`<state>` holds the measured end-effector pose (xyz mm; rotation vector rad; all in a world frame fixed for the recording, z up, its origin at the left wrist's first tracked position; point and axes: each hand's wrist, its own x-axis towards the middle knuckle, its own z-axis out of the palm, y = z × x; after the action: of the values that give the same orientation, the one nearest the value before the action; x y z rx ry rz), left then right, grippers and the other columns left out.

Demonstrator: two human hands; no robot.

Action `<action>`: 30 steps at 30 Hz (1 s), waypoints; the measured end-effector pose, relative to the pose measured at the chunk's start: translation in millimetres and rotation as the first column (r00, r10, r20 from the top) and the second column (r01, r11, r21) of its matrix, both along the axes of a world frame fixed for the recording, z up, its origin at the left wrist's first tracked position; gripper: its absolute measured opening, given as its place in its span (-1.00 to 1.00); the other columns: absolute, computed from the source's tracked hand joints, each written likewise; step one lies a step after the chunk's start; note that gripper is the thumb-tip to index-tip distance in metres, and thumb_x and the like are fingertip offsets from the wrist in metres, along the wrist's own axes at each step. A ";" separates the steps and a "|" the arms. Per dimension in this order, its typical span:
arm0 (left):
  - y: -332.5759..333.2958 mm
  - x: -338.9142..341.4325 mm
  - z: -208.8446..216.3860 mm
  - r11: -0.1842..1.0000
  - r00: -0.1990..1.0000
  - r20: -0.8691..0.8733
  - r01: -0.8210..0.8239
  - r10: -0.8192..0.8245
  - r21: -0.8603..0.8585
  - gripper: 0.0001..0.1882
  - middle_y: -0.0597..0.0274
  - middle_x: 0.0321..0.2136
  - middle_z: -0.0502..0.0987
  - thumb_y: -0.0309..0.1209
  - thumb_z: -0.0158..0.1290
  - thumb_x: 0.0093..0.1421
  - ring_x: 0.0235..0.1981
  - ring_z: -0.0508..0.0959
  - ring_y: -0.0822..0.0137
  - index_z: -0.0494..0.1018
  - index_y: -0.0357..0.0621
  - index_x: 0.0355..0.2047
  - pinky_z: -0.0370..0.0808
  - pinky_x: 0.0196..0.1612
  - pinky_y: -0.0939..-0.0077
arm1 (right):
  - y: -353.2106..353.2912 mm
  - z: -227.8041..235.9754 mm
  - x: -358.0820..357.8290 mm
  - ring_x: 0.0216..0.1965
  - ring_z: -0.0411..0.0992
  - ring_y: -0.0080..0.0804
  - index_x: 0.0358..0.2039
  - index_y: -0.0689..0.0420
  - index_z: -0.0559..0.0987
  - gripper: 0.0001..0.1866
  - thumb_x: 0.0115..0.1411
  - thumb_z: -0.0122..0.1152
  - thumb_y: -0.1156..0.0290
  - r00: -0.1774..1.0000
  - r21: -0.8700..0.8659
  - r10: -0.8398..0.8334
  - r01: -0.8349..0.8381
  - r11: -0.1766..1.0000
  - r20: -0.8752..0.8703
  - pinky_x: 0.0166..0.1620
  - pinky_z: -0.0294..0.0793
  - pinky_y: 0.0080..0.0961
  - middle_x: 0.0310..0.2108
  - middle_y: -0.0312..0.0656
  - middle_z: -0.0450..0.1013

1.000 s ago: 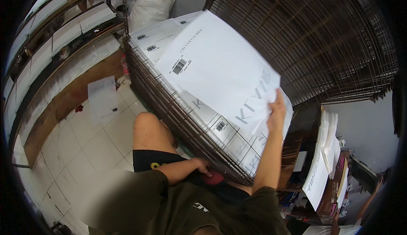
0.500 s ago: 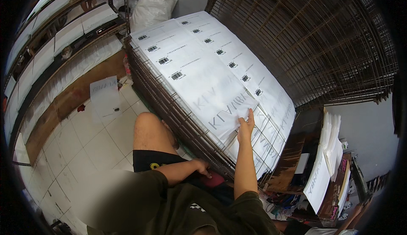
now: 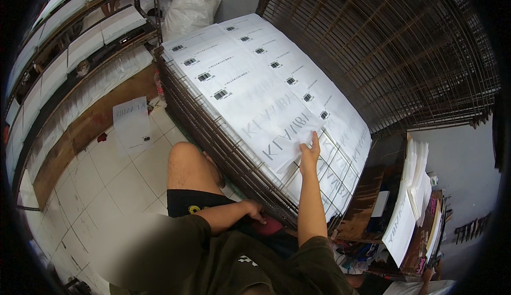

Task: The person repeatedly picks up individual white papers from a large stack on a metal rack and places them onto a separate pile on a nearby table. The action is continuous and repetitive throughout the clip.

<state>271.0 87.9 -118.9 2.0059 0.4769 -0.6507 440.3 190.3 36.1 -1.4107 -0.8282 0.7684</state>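
My right hand [image 3: 310, 152] is at the near right corner of a large white plastic sheet [image 3: 277, 139] with grey lettering. Thumb and forefinger are spread apart at the sheet's edge; the other fingers are partly hidden. Beneath lies a wire drying rack [image 3: 234, 143], its top tilted in view and covered by overlapping sheets with small black printed squares. My left hand [image 3: 254, 210] rests low beside the rack's near side, over my lap, with its fingers loosely stretched and holding nothing visible.
Raised wire shelves [image 3: 394, 44] stand behind the rack. A single sheet [image 3: 132, 122] lies on the tiled floor [image 3: 106, 178] at left, near shelving [image 3: 80, 95]. A white sack [image 3: 190, 13] is at the back. Stacked sheets [image 3: 407, 199] hang at right; another person's arm [image 3: 428, 275] shows lower right.
The lettered sheet under my right hand has settled flatter, and its print shows more clearly. My right hand has shifted slightly up. My left hand stays in place. Another person has come into view lower right.
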 end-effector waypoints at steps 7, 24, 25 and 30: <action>0.6 0.9 0.1 1.000 1.000 0.005 0.023 -0.023 -0.018 -0.03 -0.02 0.13 0.31 0.33 0.03 -0.10 0.16 0.28 0.04 0.26 -0.16 0.16 0.23 0.17 0.25 | 1.4 -16.9 13.1 -0.02 0.34 -0.35 0.29 0.09 0.08 -0.18 -0.04 -0.01 0.73 0.991 0.038 -0.060 0.055 0.998 0.121 -0.10 0.40 -0.53 0.26 0.05 0.02; 6.2 -6.5 35.7 1.000 0.999 0.045 -0.006 0.006 -0.012 -0.02 -0.02 0.11 0.33 0.36 0.05 -0.14 0.15 0.30 0.04 0.28 -0.10 0.14 0.22 0.17 0.27 | -4.0 -15.0 11.2 -0.03 0.36 -0.27 0.18 0.06 0.26 -0.31 -0.02 0.11 0.66 0.974 -0.058 -0.149 0.161 0.985 0.169 -0.07 0.41 -0.47 0.18 0.00 0.14; 4.0 -8.1 33.1 0.999 0.997 0.064 -0.034 0.033 0.009 -0.06 0.01 0.08 0.37 0.34 0.06 -0.12 0.13 0.33 0.05 0.32 -0.08 0.12 0.24 0.15 0.29 | -5.9 -14.5 8.3 -0.02 0.36 -0.25 0.16 0.07 0.29 -0.35 -0.02 0.13 0.63 0.942 -0.062 -0.193 0.218 0.974 0.274 -0.06 0.41 -0.44 0.12 -0.02 0.21; 1.8 -2.2 6.4 0.998 0.998 0.005 -0.061 0.061 -0.028 -0.05 -0.04 0.08 0.36 0.33 0.06 -0.13 0.13 0.33 0.03 0.31 -0.10 0.12 0.25 0.15 0.26 | -40.0 -0.6 3.4 -0.11 0.42 -0.32 -0.02 0.14 0.45 -0.55 0.01 0.18 0.59 0.879 0.088 -0.234 0.217 0.972 0.415 -0.15 0.42 -0.49 -0.08 -0.10 0.37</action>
<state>268.8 89.7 -112.6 1.9587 0.5213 -0.6108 443.7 150.3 35.5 -1.6331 -0.9794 0.2630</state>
